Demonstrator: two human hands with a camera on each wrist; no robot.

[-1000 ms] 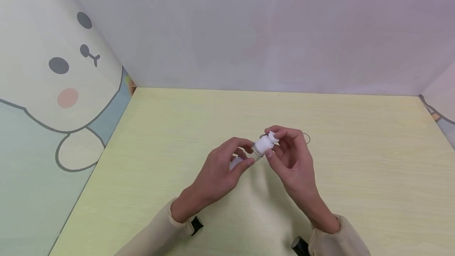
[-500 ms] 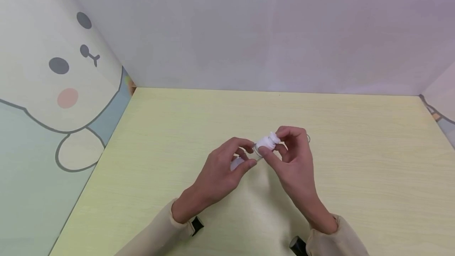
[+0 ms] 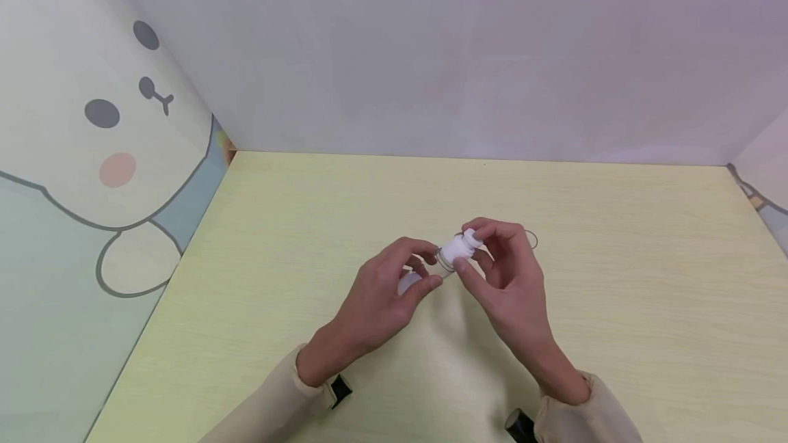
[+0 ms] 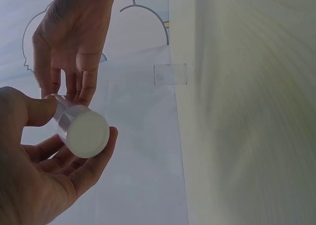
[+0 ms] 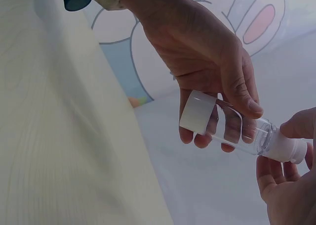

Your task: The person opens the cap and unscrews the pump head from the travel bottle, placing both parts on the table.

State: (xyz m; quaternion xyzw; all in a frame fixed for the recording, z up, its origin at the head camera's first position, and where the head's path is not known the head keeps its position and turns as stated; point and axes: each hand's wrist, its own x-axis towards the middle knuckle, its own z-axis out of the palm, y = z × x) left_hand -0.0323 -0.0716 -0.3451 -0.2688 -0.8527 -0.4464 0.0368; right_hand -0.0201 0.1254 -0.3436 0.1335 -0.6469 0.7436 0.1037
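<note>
A small clear bottle (image 5: 221,120) with a white base is held tilted above the table, its white pump top (image 3: 457,249) at the upper right end. My left hand (image 3: 384,286) grips the clear body between thumb and fingers. In the left wrist view the round white base (image 4: 88,134) faces the camera. My right hand (image 3: 514,286) pinches the white top, its thumb near the collar and its fingers at the narrow upper end. Beyond the right hand a clear cylindrical cap (image 4: 170,74) stands on the table, mostly hidden behind that hand in the head view.
The pale wood-grain table (image 3: 295,224) spreads beneath both hands. A plain light wall (image 3: 431,53) rises at its back edge, and a side panel with a cartoon animal (image 3: 117,128) borders the left. Black wrist devices (image 3: 520,424) sit at both sleeves.
My right thumb slid in over the white top toward the bottle body, then back outward, with the right hand rocking slightly. The left hand has stayed almost still around the bottle.
</note>
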